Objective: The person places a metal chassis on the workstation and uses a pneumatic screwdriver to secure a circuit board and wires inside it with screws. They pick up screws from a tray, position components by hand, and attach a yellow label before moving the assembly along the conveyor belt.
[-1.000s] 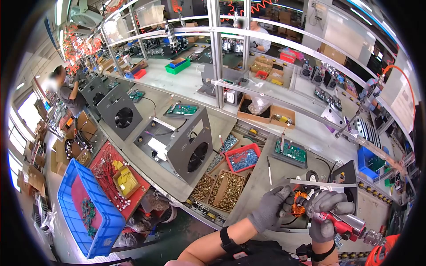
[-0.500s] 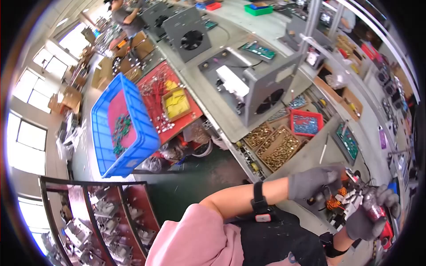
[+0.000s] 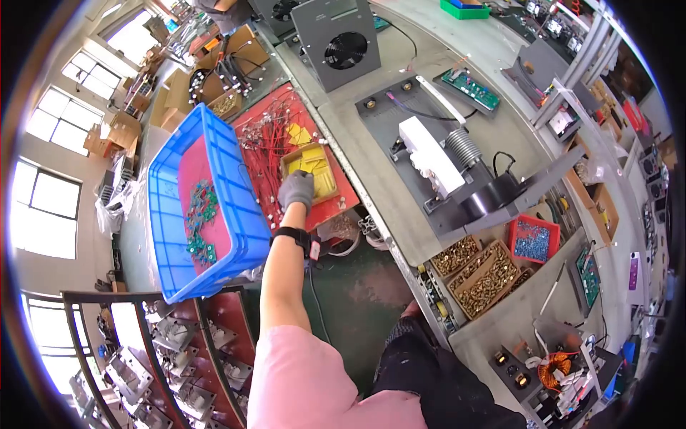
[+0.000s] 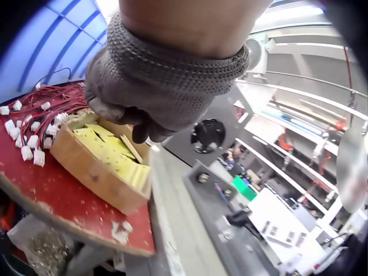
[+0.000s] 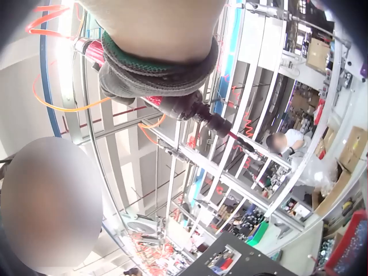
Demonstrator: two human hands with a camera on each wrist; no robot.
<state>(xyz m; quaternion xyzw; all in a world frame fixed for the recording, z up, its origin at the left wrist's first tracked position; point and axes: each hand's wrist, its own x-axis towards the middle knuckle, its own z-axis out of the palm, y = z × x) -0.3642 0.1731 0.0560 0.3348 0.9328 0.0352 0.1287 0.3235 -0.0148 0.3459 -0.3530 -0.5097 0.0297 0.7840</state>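
Observation:
My gloved left hand [image 3: 296, 190] reaches down to a small cardboard box [image 4: 95, 172] of flat yellow pieces [image 4: 106, 149]. In the left wrist view its bent fingers hang over the box's far side, and what lies beneath the fingertips is hidden. Red wires with white connectors [image 3: 264, 146] lie beside the box on a red board [image 3: 341, 204]. My gloved right hand [image 5: 152, 77], outside the head view, grips a red air screwdriver [image 5: 178, 107], raised with its bit pointing away. An orange-wound coil [image 3: 556, 370] sits among parts at the lower right of the head view.
A blue crate [image 3: 246, 243] holding green parts stands left of the board. Boxes of brass fasteners [image 3: 486, 286] and a red tray [image 3: 554, 236] of screws lie along the bench. A grey chassis [image 3: 389, 132] with a fan panel stands behind them.
My left hand has left the orange coil and swung left to the box of yellow pieces. The right hand and screwdriver have gone out of the head view, which has turned left and down.

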